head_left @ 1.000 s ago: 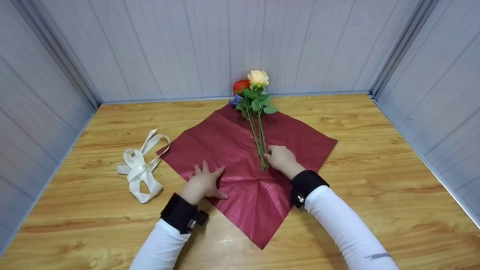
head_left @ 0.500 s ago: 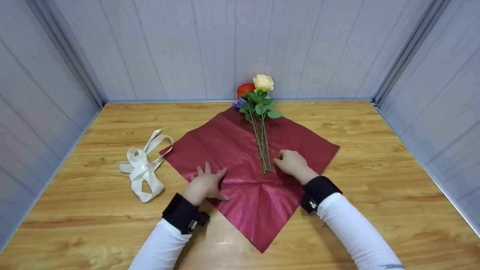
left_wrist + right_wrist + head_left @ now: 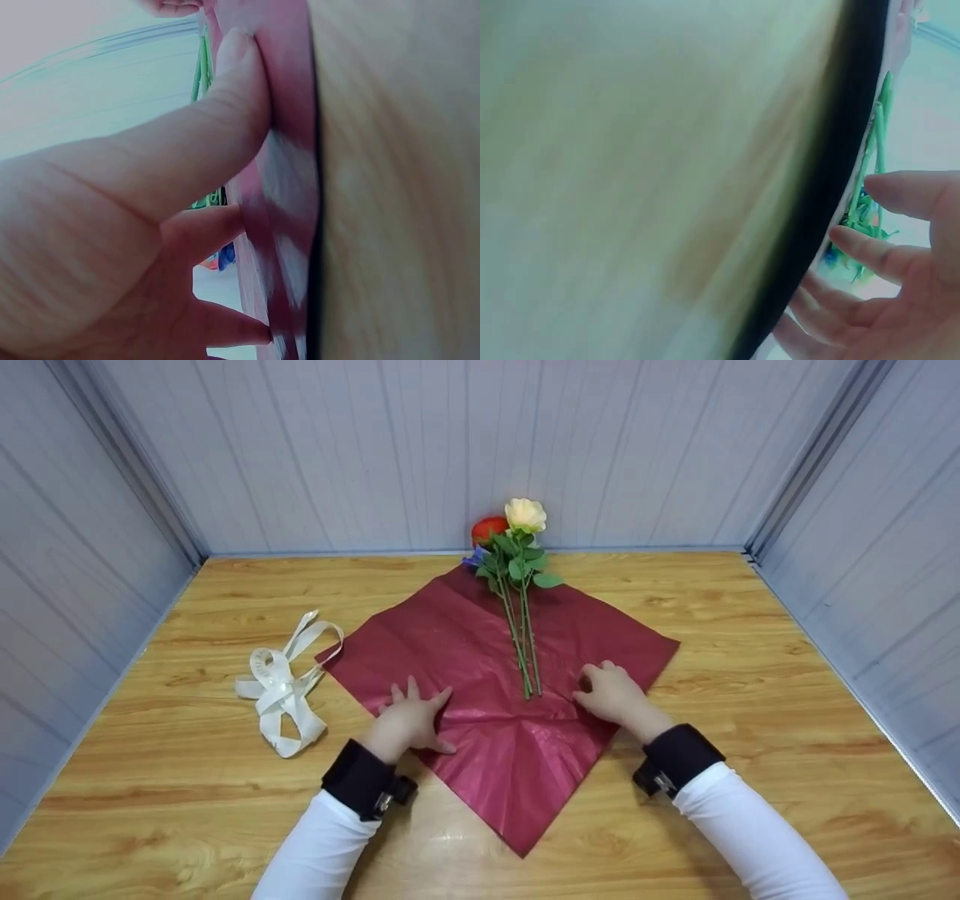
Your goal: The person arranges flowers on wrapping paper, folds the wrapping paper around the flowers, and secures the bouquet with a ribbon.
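A dark red sheet of wrapping paper [image 3: 465,660] lies on the table, one corner pointing toward me. On its far half rest long-stemmed flowers: a cream rose [image 3: 526,515], a red flower [image 3: 490,529] and a blue one [image 3: 475,556], their green stems [image 3: 527,649] running toward me. With fingers spread, my left hand [image 3: 407,724] presses on the paper's near left edge; the left wrist view shows its thumb [image 3: 236,90] flat along it. Over the paper's right side is my right hand [image 3: 615,694], loosely bent and holding nothing, apart from the stems. Its fingertips are close to the sheet in the right wrist view.
A white ribbon [image 3: 281,690] lies in loops on the wooden table [image 3: 187,802], left of the paper, one loop reaching the paper's left corner. Grey panel walls [image 3: 337,457] close off the back and both sides. The flower heads are near the back wall.
My right hand has let go of the stems and moved right and slightly toward me. The flowers stay on the paper, and my left hand keeps its place.
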`<move>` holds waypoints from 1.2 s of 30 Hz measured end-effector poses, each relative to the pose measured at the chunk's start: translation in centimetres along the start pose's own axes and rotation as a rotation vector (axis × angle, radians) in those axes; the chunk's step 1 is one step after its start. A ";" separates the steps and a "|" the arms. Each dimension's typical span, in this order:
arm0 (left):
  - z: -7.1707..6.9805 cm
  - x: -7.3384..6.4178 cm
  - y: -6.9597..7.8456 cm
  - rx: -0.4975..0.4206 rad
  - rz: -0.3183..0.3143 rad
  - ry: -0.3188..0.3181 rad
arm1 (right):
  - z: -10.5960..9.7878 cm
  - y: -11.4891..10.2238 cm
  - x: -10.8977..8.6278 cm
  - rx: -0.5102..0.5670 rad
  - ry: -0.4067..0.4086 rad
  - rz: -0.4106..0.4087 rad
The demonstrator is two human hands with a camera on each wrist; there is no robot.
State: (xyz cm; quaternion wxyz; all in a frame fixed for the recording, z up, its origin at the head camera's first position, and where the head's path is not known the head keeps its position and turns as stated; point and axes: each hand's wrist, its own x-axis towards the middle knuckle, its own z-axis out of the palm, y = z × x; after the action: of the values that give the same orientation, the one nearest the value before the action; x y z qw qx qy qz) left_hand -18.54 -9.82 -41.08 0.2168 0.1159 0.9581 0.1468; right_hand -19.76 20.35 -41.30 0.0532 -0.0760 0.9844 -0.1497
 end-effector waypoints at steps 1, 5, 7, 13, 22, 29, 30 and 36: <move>0.0 0.0 0.0 0.002 -0.001 0.000 | 0.0 0.0 -0.2 -0.006 -0.005 -0.008; -0.1 -0.1 0.1 0.014 -0.005 0.001 | 0.0 0.2 -0.7 -0.018 -0.025 -0.036; -0.1 -0.1 0.2 0.014 -0.007 -0.001 | 0.1 0.2 -1.0 -0.015 -0.030 -0.044; -0.2 -0.1 0.2 0.010 -0.006 -0.006 | 0.0 1.1 -1.6 0.008 -0.004 -0.091; -0.1 -0.2 -0.2 -0.007 0.017 0.002 | -0.5 3.3 -2.7 0.084 -0.002 -0.279; -0.4 -0.8 -1.4 -0.061 0.146 0.031 | -1.0 4.3 -3.3 0.123 -0.115 -0.329; -0.4 -1.0 -1.7 -0.068 0.172 0.029 | -1.1 4.4 -3.4 0.124 -0.134 -0.340; -0.5 -2.0 -2.9 -0.070 0.308 0.012 | -1.0 4.9 -3.6 0.125 -0.194 -0.428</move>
State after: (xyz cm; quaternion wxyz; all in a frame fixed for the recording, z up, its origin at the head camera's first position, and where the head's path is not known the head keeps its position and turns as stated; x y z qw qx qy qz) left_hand -17.42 -13.19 -40.86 0.1898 0.2526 0.9247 0.2125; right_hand -17.00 25.85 -41.50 0.1191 -0.2936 0.9249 -0.2102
